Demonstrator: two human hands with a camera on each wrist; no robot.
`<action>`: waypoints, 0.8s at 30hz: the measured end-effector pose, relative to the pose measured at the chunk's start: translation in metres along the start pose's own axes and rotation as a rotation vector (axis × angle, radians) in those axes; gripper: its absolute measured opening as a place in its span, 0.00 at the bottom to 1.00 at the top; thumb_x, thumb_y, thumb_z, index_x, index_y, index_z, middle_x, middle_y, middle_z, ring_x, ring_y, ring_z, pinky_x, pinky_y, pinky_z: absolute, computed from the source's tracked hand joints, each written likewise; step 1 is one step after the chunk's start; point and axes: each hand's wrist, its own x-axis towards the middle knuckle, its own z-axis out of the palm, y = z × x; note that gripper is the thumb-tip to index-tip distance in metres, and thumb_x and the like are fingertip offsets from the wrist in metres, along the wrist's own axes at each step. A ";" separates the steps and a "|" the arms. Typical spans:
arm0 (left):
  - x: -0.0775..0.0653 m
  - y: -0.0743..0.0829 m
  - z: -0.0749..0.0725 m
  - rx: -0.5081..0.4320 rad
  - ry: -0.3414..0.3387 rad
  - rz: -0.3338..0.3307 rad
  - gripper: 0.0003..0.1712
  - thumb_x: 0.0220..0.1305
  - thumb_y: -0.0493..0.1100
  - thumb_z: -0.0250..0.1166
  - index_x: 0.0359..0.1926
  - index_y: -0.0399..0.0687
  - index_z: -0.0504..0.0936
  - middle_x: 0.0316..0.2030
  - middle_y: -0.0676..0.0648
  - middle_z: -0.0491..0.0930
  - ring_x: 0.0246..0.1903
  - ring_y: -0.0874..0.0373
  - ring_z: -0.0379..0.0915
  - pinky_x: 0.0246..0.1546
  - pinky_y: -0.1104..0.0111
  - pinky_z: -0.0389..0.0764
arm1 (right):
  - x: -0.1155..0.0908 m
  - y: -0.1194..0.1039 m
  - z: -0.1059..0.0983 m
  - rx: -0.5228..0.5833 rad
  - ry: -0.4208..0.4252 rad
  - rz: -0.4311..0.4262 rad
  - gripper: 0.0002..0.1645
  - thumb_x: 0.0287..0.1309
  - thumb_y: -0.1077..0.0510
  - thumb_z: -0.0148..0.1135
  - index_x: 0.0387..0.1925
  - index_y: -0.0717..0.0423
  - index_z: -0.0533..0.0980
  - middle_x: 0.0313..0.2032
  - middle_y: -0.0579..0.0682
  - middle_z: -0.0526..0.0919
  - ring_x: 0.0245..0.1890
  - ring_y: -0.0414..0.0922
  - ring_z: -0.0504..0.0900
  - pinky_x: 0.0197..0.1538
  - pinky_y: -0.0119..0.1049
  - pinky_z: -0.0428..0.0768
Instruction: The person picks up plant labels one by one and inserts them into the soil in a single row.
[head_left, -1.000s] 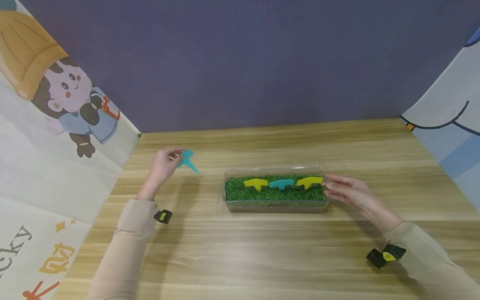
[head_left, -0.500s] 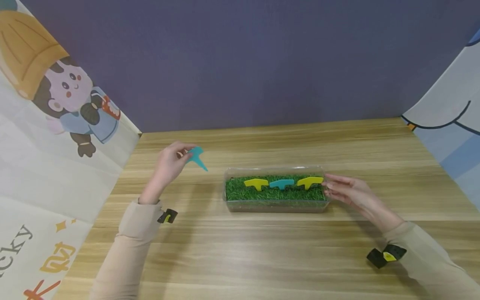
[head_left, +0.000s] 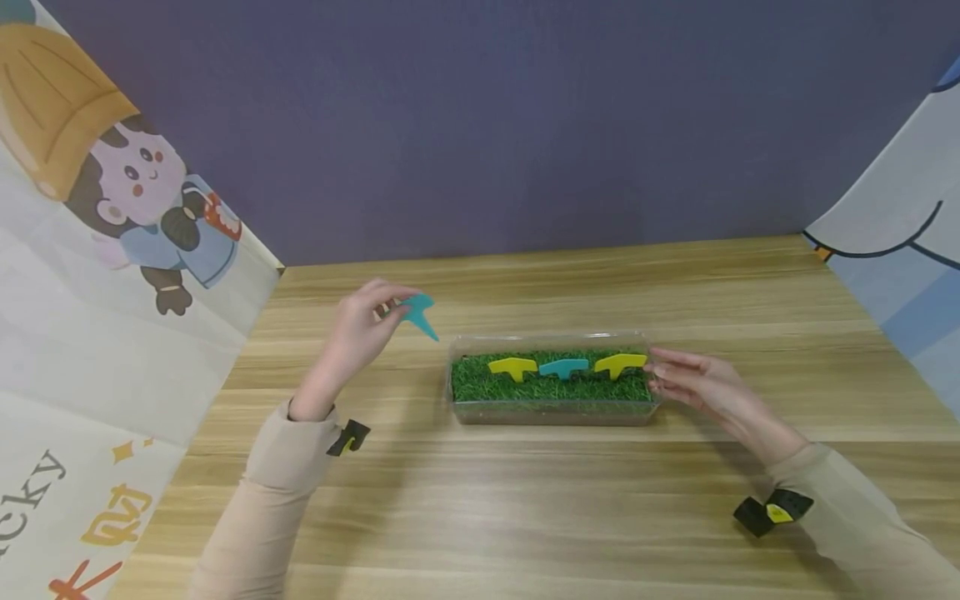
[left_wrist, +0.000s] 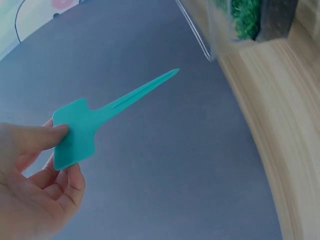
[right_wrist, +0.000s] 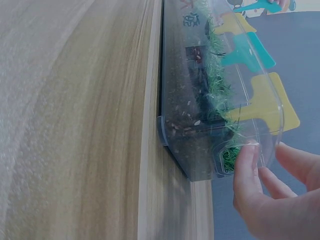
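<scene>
My left hand (head_left: 367, 321) pinches a teal T-shaped plant label (head_left: 420, 312) between thumb and fingers, in the air left of a clear plastic planter box (head_left: 551, 412). In the left wrist view, the thumb lies on the head of the teal label (left_wrist: 75, 137), and its pointed stem juts toward the box. Green grass (head_left: 480, 392) fills the box. Standing in it in a row are a yellow label (head_left: 512, 367), a teal label (head_left: 564, 367) and another yellow label (head_left: 621, 364). My right hand (head_left: 708, 387) touches the box's right end with fairly straight fingers.
The wooden table (head_left: 555, 508) runs back to a dark blue wall (head_left: 480, 125). At the left stands a panel with a cartoon figure (head_left: 135, 175), and a printed panel (head_left: 892, 217) at the right. Dark seed-like bits (right_wrist: 185, 122) show through the box wall.
My left hand has moved right, and slightly toward the back, carrying the teal label closer to the box. The right hand, the box and the labels in it have stayed put.
</scene>
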 end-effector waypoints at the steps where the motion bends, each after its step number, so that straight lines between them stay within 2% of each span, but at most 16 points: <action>1: 0.000 0.002 0.001 -0.004 -0.005 0.008 0.12 0.53 0.29 0.60 0.41 0.39 0.80 0.32 0.44 0.77 0.29 0.56 0.69 0.31 0.67 0.72 | 0.000 0.000 0.000 -0.004 -0.001 0.001 0.16 0.55 0.65 0.56 0.41 0.43 0.77 0.40 0.46 0.81 0.40 0.42 0.80 0.46 0.31 0.75; 16: -0.002 0.013 0.026 -0.070 -0.106 0.095 0.13 0.50 0.27 0.61 0.39 0.38 0.80 0.35 0.44 0.79 0.28 0.58 0.70 0.28 0.70 0.74 | -0.001 -0.001 0.000 0.005 -0.008 -0.007 0.16 0.54 0.66 0.56 0.42 0.45 0.76 0.40 0.46 0.81 0.41 0.43 0.79 0.47 0.32 0.74; 24: -0.004 0.013 0.036 -0.085 -0.147 0.087 0.13 0.50 0.27 0.61 0.39 0.38 0.81 0.35 0.45 0.79 0.30 0.57 0.70 0.30 0.70 0.74 | -0.001 0.000 0.000 0.016 -0.014 -0.007 0.16 0.55 0.66 0.56 0.42 0.45 0.76 0.40 0.46 0.81 0.42 0.42 0.79 0.47 0.32 0.74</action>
